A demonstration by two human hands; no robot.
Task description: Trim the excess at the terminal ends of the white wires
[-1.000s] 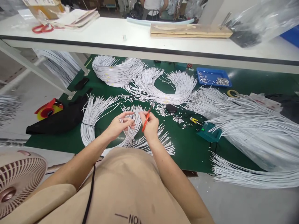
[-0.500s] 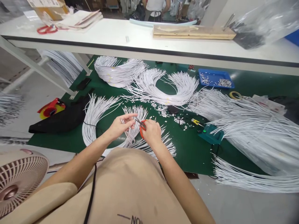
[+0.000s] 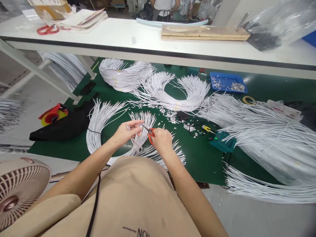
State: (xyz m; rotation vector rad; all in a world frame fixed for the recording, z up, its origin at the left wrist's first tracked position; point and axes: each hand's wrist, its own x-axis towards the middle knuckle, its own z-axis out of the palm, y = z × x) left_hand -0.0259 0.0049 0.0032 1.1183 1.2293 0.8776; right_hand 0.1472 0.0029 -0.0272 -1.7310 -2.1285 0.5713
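My right hand (image 3: pixel 161 140) is closed round the orange handles of a pair of pliers (image 3: pixel 150 131). Their dark jaws point left at the fingertips of my left hand (image 3: pixel 129 131). Thumb and fingers of that hand pinch a white cable (image 3: pixel 134 142), which loops down under it; the tip between the fingers is too small to make out. Beneath both hands lies a bundle of white cables (image 3: pixel 144 119) with its ends fanned out. Another curved end of cables (image 3: pixel 96 131) rests to the left of my left hand.
Small metal pieces (image 3: pixel 172 117) are scattered beyond my hands, and more lie in a blue tray (image 3: pixel 228 77). Coiled white cables (image 3: pixel 177 98) sit under a raised white shelf (image 3: pixel 111 36). A green device (image 3: pixel 223 141) and large cable bundles (image 3: pixel 271 131) are on the right. A fan (image 3: pixel 19 194) stands at lower left.
My right hand and the pliers have shifted very slightly to the right, with the jaws still by my left fingertips. My left hand keeps its pinch.
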